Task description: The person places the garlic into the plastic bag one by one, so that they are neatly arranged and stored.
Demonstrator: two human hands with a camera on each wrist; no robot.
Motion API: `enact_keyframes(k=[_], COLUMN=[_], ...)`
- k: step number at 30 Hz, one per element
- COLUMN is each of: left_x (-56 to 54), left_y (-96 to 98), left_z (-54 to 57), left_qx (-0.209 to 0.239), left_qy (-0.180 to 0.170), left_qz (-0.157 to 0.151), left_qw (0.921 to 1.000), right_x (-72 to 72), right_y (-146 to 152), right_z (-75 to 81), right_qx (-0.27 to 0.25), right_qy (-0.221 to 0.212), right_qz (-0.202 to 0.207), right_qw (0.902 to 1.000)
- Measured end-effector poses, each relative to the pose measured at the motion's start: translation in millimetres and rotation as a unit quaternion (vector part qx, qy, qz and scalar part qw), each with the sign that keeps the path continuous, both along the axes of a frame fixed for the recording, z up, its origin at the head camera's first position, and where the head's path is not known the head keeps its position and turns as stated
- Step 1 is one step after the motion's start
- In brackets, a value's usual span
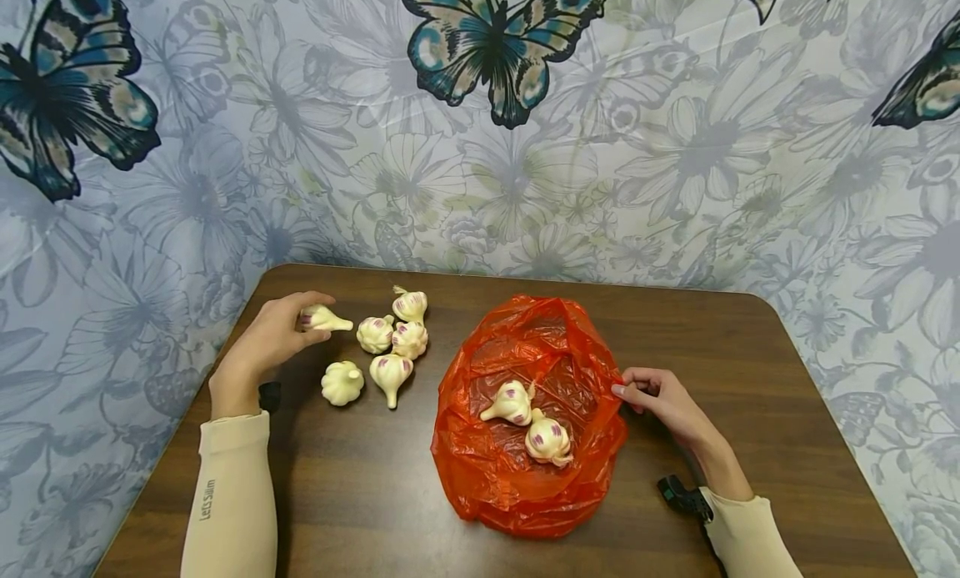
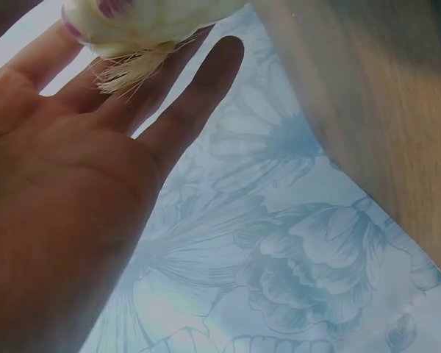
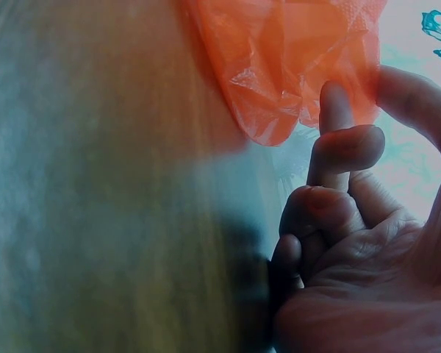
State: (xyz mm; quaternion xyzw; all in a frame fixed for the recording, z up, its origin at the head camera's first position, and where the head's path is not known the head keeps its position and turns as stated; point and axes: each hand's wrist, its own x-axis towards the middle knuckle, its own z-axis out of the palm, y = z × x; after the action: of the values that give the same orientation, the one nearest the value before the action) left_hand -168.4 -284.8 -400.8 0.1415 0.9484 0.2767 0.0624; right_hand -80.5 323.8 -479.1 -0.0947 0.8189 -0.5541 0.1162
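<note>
My left hand [image 1: 272, 334] holds a garlic bulb [image 1: 324, 318] between thumb and fingers at the table's left side. In the left wrist view the roots of this bulb [image 2: 151, 22] point toward the palm. My right hand [image 1: 672, 404] pinches the right rim of a red plastic bag [image 1: 480, 478], thumb against fingers. The thin film of the bag [image 3: 279, 66] hangs from those fingertips in the right wrist view. The bag stands spread wide, with two garlic bulbs lying inside, one garlic bulb [image 1: 512, 403] behind the other [image 1: 548, 440].
Several loose garlic bulbs lie between my left hand and the bag, among them a pale one [image 1: 342, 384] nearest me and one with its stem toward me [image 1: 391, 376]. The brown wooden table [image 1: 360, 495] ends at a butterfly-patterned wall covering [image 1: 525, 203].
</note>
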Motion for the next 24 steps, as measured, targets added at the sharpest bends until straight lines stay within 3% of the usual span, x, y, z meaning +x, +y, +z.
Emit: enact_keyframes(k=[4, 14, 24], left_x=[1.2, 2.3, 2.7], left_y=[1.5, 7.0, 13.2], left_z=[2.2, 2.1, 4.1], left_qx=[0.005, 0.027, 0.034], left_qy=[0.022, 0.136, 0.140], left_qz=[0.001, 0.004, -0.003], left_qw=[0.9998, 0.9904, 0.9895], right_x=[-0.3, 0.2, 0.8], right_y=[0.1, 0.1, -1.2], right_z=[-0.1, -1.6, -3.4], right_qx=[0.001, -0.001, -0.003], right_qy=[-0.002, -0.008, -0.007], right_qz=[-0.001, -0.002, -0.005], right_qw=[1.0000, 1.0000, 1.0000])
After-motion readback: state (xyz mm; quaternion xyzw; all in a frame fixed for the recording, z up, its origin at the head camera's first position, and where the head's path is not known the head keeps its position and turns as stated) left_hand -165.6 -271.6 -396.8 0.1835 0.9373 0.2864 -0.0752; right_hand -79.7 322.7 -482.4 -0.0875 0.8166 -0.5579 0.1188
